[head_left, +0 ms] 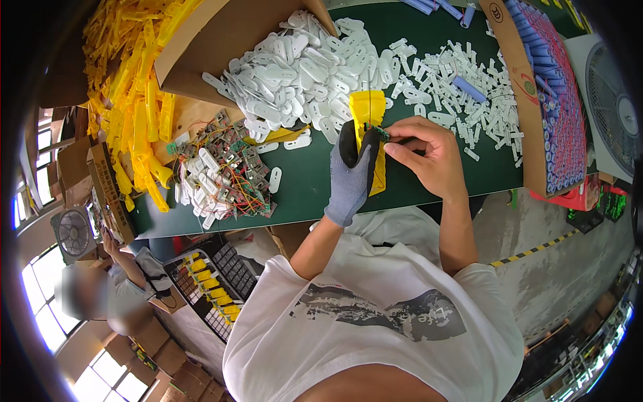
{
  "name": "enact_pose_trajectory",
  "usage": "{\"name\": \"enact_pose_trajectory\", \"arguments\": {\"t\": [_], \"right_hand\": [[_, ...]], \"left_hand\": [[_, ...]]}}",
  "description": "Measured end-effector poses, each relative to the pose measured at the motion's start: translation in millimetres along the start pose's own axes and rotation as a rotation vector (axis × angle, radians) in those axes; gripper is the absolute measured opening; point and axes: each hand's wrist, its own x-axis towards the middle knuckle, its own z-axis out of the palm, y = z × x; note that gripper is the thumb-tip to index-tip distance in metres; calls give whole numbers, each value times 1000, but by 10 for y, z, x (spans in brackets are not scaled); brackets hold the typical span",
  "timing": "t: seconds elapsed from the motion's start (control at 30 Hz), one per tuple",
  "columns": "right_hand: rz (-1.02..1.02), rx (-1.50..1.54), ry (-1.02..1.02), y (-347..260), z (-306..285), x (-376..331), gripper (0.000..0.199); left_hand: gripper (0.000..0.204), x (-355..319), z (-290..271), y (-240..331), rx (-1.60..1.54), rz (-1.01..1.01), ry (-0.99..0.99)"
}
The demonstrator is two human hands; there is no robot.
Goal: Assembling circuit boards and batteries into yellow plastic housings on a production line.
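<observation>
Yellow shell (368, 110): long plastic casing, held upright over the green table (315, 181), between both hands, near the heap of white parts.
Green table: bearing every heap below.
Yellow casings (130, 100): big pile at far left, spilling from a cardboard box.
White covers (301, 67): broad heap behind the held shell.
Small white clips (462, 87): scattered right of the covers.
Circuit boards (224, 171): wired tangle, left of the hands.
Left hand (353, 177): grey glove, dark fingertips, clenched round the shell's lower half.
Right hand (429, 154): bare, fingertips pinching a small green board (382, 133) against the shell.
</observation>
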Motion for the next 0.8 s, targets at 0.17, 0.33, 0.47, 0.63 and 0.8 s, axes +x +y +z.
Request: {"name": "enact_pose_trajectory", "arguments": {"t": [0.17, 0.33, 0.47, 0.63, 0.8], "right_hand": [[187, 98, 36, 112, -39, 1, 15], [155, 358, 34, 161, -11, 8, 15], [102, 280, 72, 217, 41, 32, 13], [72, 251, 90, 270, 49, 35, 13], [82, 258, 106, 290, 64, 21, 13]], "left_hand": [[21, -8, 31, 23, -20, -10, -26], [38, -25, -75, -34, -214, -89, -93], [39, -4, -106, -43, -126, -75, -113], [39, -13, -77, -15, -211, -120, -87], [39, -27, -96, -3, -213, -174, -117]]}}
